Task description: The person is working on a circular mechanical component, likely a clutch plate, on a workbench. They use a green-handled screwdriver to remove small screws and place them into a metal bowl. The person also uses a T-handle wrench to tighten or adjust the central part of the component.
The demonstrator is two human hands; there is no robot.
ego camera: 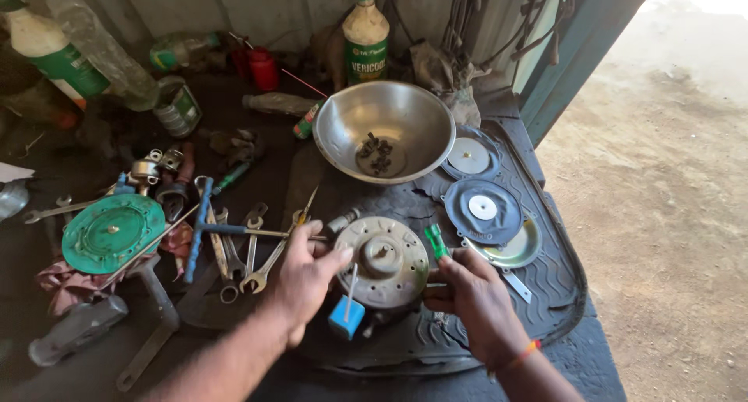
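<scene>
**Two hands on a round metal housing at a crowded workbench**

The dark workbench [93, 371] fills most of the view, backed by a grimy wall, with an open doorway at the right giving onto sunlit dirt ground [670, 176]. A ribbed black rubber mat [545, 285] covers the bench's right end. On it, towards the back, stands a steel bowl [389, 121] holding a few small dark parts; just beside it to the right lie two round dark diaphragm discs [485, 209], the nearer one over a shiny metal plate [520, 250]. At the left lies a green round cover [109, 232], and between it and the hands a scatter of spanners [257, 254]. Bottles [366, 36] stand along the wall.

The round metal housing [386, 262] sits on the mat at the front centre, between the two hands. The left hand [304, 281] rests against its left edge, thumb on the rim, fingers curled together over a thin rod that ends in a small blue block [346, 316]. The right hand [471, 293] is at the right edge, fingers closed around a green-handled tool [436, 241]; its working end is hidden behind the housing.

The far-left objects are dim and hard to make out, and both forearms are cut off by the bottom edge
</scene>
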